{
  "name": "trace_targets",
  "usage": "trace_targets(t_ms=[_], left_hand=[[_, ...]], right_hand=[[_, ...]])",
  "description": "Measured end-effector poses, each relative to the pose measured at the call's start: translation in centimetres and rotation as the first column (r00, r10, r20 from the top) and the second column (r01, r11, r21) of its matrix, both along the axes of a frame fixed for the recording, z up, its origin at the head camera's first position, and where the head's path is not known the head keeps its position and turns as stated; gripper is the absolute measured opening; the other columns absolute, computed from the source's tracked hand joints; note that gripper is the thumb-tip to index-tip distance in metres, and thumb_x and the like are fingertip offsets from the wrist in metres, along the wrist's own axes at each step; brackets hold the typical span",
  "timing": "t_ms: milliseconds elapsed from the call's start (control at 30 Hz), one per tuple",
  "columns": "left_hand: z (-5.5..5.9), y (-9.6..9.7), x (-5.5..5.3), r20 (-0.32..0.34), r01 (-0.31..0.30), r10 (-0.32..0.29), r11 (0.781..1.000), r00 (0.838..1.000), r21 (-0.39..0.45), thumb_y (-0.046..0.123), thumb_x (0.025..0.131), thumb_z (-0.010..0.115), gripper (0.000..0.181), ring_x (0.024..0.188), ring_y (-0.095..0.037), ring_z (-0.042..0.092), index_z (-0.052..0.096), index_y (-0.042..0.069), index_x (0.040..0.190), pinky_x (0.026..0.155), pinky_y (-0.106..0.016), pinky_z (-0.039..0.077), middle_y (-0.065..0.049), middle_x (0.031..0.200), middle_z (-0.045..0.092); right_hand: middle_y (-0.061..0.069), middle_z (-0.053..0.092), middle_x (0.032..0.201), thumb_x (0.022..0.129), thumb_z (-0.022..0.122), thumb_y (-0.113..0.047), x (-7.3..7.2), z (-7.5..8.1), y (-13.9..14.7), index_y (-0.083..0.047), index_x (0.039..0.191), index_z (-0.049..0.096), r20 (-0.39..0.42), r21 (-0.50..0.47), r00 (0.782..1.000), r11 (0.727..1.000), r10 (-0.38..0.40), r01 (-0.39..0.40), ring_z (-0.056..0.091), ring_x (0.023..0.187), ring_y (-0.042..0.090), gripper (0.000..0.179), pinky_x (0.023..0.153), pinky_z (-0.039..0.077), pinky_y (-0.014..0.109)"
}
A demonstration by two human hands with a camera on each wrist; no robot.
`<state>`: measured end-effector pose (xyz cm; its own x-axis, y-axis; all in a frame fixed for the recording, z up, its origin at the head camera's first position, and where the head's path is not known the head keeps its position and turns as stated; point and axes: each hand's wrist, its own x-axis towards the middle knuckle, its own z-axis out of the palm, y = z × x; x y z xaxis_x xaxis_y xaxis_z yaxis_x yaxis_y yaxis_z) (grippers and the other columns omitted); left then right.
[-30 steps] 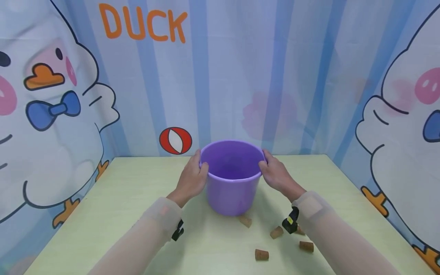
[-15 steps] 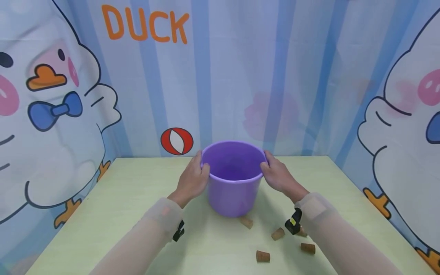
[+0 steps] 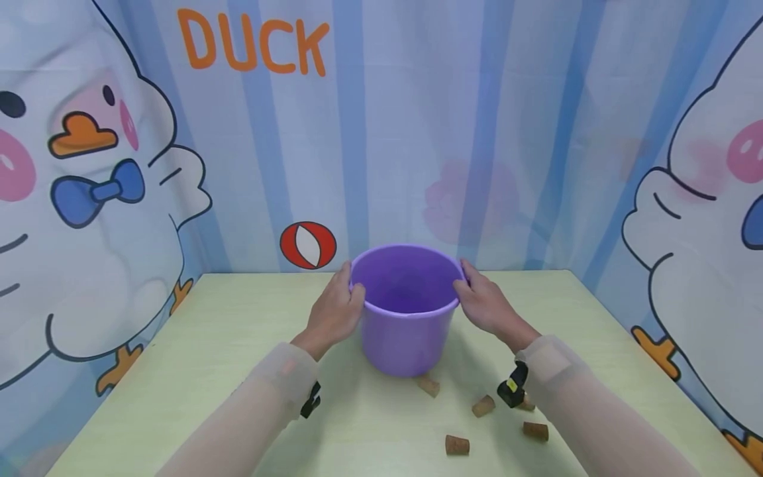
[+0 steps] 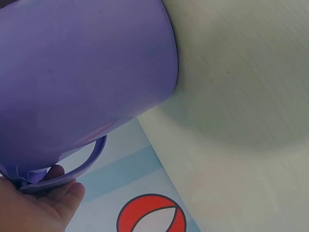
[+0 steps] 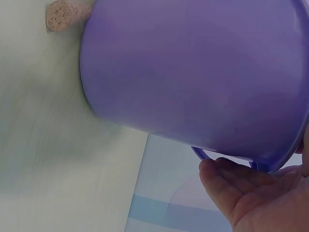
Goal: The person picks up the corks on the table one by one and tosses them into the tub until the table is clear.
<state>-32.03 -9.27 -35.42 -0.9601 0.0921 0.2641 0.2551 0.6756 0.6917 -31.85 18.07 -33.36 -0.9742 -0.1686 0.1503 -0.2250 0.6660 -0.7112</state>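
Observation:
A purple plastic bucket (image 3: 406,344) stands upright near the back of the pale table, its mouth facing up. My left hand (image 3: 335,306) grips the left side of its rim, thumb in front. On the opposite side my right hand (image 3: 487,305) holds the rim. A curved purple handle (image 4: 94,157) hangs down the bucket's far side, touching the left hand's fingers in the left wrist view. Just in front of the bucket's base lies a cork (image 3: 428,385); in the right wrist view this cork (image 5: 60,15) appears partly behind the bucket wall.
Several more corks lie nearer on the table (image 3: 250,391), including one in front (image 3: 457,445), one farther back (image 3: 483,406) and one to the right (image 3: 535,431). Another cork is partly hidden by the right wrist's black camera (image 3: 512,385). A duck-print curtain (image 3: 405,132) surrounds the table.
The right wrist has shifted slightly to the right. Both hands keep their hold on the bucket's rim, and the corks stay where they were.

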Motion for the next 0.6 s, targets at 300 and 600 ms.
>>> trace_targets(t_ms=[300, 600], left_hand=[[0.1, 0.0, 0.1, -0.004, 0.000, 0.000, 1.000, 1.000, 0.002, 0.032, 0.105, 0.031, 0.068, 0.152, -0.033, 0.029, 0.015, 0.004, 0.164, 0.120, -0.058, 0.028, -0.013, 0.167, 0.029], [0.1, 0.1, 0.2, -0.005, -0.010, 0.010, 1.000, 1.000, -0.003, 0.031, 0.105, 0.033, 0.067, 0.152, -0.032, 0.031, 0.015, 0.004, 0.164, 0.119, -0.057, 0.029, -0.013, 0.166, 0.031]], right_hand=[[0.025, 0.036, 0.160, 0.111, 0.029, -0.043, 0.5, -0.4, 0.7, -0.003, 0.164, 0.009, -0.047, -0.004, 0.999, 1.000, -0.011, 0.011, 0.040, 0.144, 0.043, 0.070, 0.117, 0.032, 0.060], [0.026, 0.057, 0.143, 0.110, 0.028, -0.049, 1.4, -1.1, 1.5, -0.001, 0.160, 0.027, -0.181, 0.076, 0.984, 0.997, 0.000, 0.014, 0.054, 0.132, 0.044, 0.069, 0.107, 0.043, 0.062]])
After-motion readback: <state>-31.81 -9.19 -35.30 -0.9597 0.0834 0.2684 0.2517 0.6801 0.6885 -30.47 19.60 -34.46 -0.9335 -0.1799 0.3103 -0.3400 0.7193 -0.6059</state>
